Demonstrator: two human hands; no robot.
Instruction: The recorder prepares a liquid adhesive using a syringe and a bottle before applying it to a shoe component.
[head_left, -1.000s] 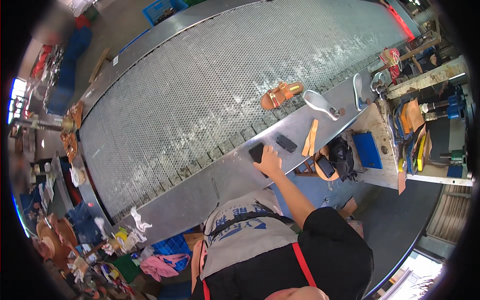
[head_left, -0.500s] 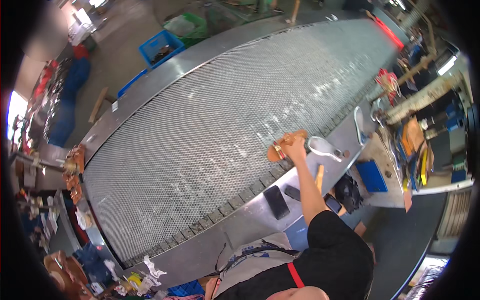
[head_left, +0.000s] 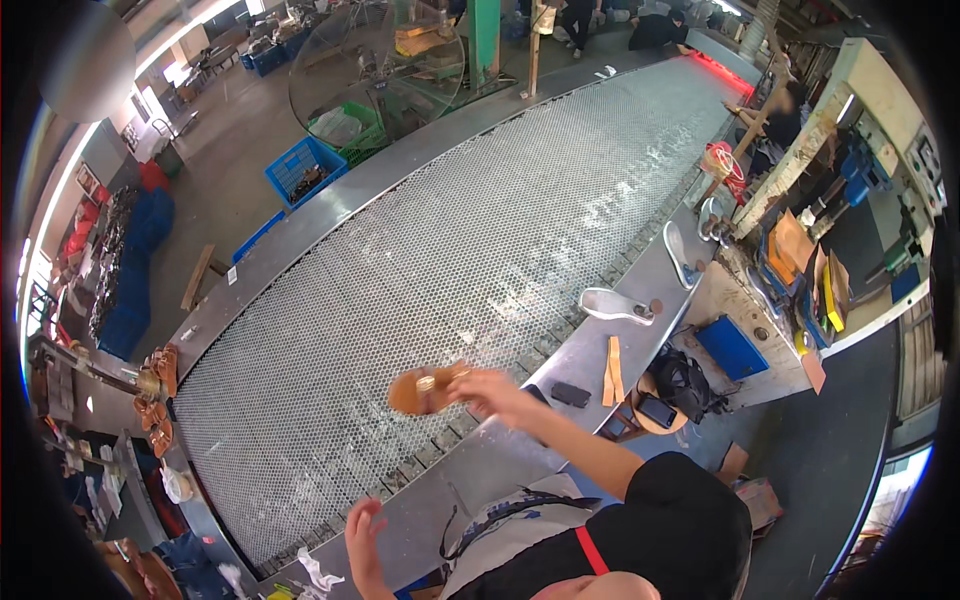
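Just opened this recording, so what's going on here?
A person's right hand holds a brown sandal by one end, over the metal mesh of a long work surface; whether it touches the mesh is unclear. The left hand is raised nearer the body, fingers open, with nothing visible in it. On the metal ledge to the right lie silver sole-shaped pieces, tan strips and a small black rectangular object.
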